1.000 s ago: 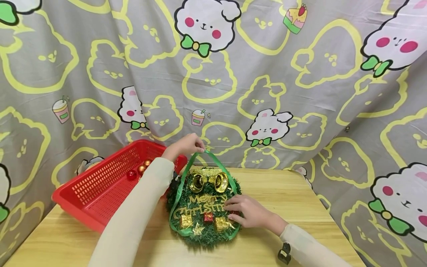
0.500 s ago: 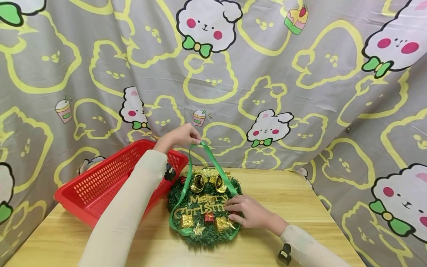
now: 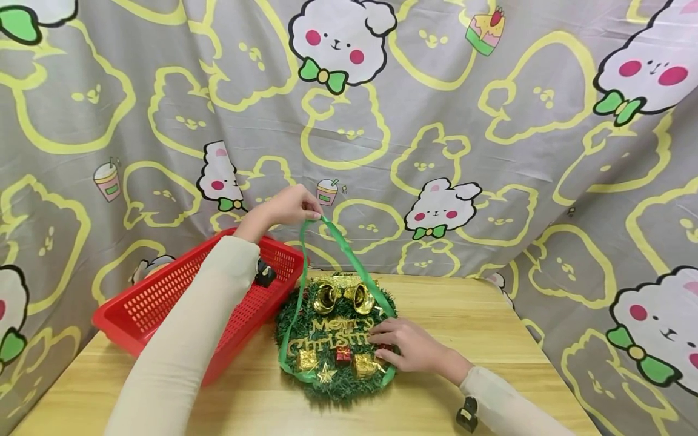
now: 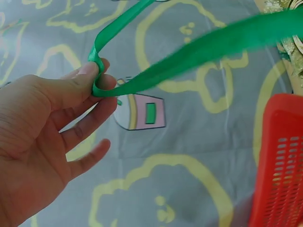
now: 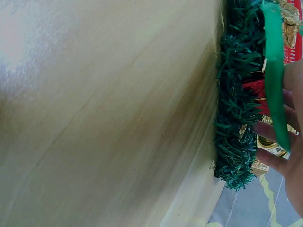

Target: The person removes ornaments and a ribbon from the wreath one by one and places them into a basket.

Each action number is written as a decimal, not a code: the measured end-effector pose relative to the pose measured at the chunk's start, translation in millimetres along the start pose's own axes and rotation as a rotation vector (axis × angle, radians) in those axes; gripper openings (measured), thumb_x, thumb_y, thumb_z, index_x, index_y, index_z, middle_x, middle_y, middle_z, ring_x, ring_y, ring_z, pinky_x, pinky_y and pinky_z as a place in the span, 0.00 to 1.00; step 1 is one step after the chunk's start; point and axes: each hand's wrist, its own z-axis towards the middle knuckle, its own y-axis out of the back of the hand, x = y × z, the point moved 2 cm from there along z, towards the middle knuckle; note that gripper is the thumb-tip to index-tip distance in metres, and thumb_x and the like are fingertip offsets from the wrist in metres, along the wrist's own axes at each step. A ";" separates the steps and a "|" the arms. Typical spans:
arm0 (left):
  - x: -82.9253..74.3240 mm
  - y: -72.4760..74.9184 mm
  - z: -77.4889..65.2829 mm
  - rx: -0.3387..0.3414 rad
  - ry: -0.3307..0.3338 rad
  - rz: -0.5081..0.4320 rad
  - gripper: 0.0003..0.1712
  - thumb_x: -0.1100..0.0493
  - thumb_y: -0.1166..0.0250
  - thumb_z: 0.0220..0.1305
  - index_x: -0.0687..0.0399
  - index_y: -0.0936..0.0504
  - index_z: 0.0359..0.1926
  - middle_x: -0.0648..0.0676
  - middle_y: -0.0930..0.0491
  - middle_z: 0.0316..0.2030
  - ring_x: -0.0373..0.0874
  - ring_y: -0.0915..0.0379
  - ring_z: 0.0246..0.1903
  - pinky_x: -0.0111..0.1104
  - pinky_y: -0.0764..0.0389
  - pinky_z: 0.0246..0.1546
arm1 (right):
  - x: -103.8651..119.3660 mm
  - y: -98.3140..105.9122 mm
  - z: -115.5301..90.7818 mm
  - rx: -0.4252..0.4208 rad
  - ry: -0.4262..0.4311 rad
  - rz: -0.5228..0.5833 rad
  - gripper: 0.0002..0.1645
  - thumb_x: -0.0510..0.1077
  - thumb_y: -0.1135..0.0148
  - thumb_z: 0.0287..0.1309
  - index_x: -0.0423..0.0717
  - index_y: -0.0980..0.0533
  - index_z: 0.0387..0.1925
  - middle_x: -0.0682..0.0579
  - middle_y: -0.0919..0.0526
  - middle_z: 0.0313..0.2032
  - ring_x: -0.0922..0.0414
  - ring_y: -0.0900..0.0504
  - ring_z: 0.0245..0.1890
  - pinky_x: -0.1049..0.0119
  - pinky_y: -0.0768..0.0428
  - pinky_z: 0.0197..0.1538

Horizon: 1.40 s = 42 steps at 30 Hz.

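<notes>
My left hand [image 3: 294, 204] is raised above the back of the table and pinches a green ribbon [image 4: 199, 56] between thumb and forefinger. The ribbon hangs down in two strands over a round green tinsel wreath [image 3: 340, 390] lying on the table. Gold "Merry Christmas" lettering [image 3: 337, 327], gold bells [image 3: 362, 298], small gift boxes [image 3: 306, 360] and a gold star [image 3: 327, 372] decorate the wreath. My right hand [image 3: 411, 346] rests on the wreath's right side with fingers extended. In the right wrist view, one ribbon strand [image 5: 275, 85] passes over those fingers.
A red perforated plastic basket [image 3: 117, 321] stands tilted at the left of the wreath, partly behind my left arm. A patterned grey curtain [image 3: 512, 200] hangs behind the wooden table [image 3: 463, 303].
My left hand has moved up and to the left, drawing the ribbon higher above the wreath. The right hand has stayed in place on the wreath.
</notes>
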 end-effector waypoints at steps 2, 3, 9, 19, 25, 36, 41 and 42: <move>-4.1 4.3 -1.8 -0.009 -0.013 0.017 0.07 0.64 0.34 0.68 0.63 0.10 0.37 0.59 0.12 0.31 0.43 0.26 0.26 0.33 0.26 0.33 | 0.1 0.6 0.3 0.002 0.000 -0.001 0.18 0.53 0.37 0.69 0.52 0.16 0.55 0.52 0.14 0.55 0.54 0.17 0.55 0.55 0.19 0.59; -6.1 6.4 -2.7 -0.013 -0.018 0.028 0.07 0.65 0.34 0.68 0.62 0.10 0.37 0.59 0.12 0.31 0.43 0.25 0.27 0.34 0.25 0.33 | 0.0 0.6 0.5 0.005 0.000 -0.003 0.18 0.53 0.37 0.69 0.52 0.16 0.55 0.52 0.14 0.55 0.55 0.17 0.55 0.55 0.19 0.59; -17.0 17.7 -8.8 -0.025 -0.037 0.093 0.06 0.65 0.33 0.67 0.61 0.10 0.36 0.60 0.12 0.33 0.45 0.22 0.29 0.37 0.22 0.37 | -0.1 -0.3 1.1 0.009 0.001 -0.015 0.18 0.53 0.38 0.70 0.52 0.16 0.55 0.53 0.14 0.55 0.55 0.17 0.56 0.55 0.19 0.59; -30.8 24.5 -24.2 -0.016 -0.027 0.197 0.07 0.64 0.32 0.67 0.56 0.09 0.34 0.55 0.12 0.31 0.44 0.28 0.27 0.36 0.28 0.34 | 0.6 -1.6 1.5 0.000 0.011 -0.013 0.18 0.52 0.37 0.69 0.51 0.16 0.54 0.52 0.14 0.54 0.55 0.17 0.55 0.55 0.19 0.59; -30.4 25.7 -32.7 -0.033 -0.057 0.228 0.06 0.65 0.32 0.66 0.56 0.09 0.34 0.53 0.11 0.32 0.43 0.24 0.29 0.36 0.25 0.36 | 0.8 -0.5 2.3 0.003 0.004 -0.006 0.18 0.53 0.37 0.69 0.50 0.16 0.54 0.52 0.14 0.55 0.55 0.17 0.56 0.55 0.19 0.59; -20.9 34.1 -46.0 -0.078 -0.076 0.245 0.08 0.66 0.31 0.65 0.55 0.10 0.29 0.53 0.12 0.29 0.44 0.22 0.30 0.37 0.23 0.36 | 3.6 0.9 4.4 -0.006 0.029 -0.030 0.18 0.52 0.36 0.68 0.49 0.15 0.53 0.51 0.13 0.53 0.54 0.16 0.55 0.54 0.19 0.59; -22.4 38.0 -49.1 -0.099 -0.043 0.261 0.09 0.65 0.32 0.66 0.55 0.10 0.28 0.53 0.12 0.29 0.44 0.21 0.30 0.38 0.20 0.37 | 4.6 1.9 5.5 -0.005 0.042 -0.041 0.17 0.51 0.36 0.68 0.48 0.15 0.52 0.50 0.13 0.52 0.53 0.17 0.55 0.54 0.19 0.60; -22.6 39.0 -49.7 -0.108 -0.034 0.264 0.09 0.65 0.32 0.66 0.55 0.11 0.28 0.53 0.12 0.29 0.44 0.21 0.30 0.38 0.21 0.37 | 4.6 1.9 5.9 -0.006 0.045 -0.045 0.17 0.51 0.36 0.68 0.48 0.15 0.52 0.50 0.13 0.52 0.53 0.17 0.55 0.54 0.19 0.60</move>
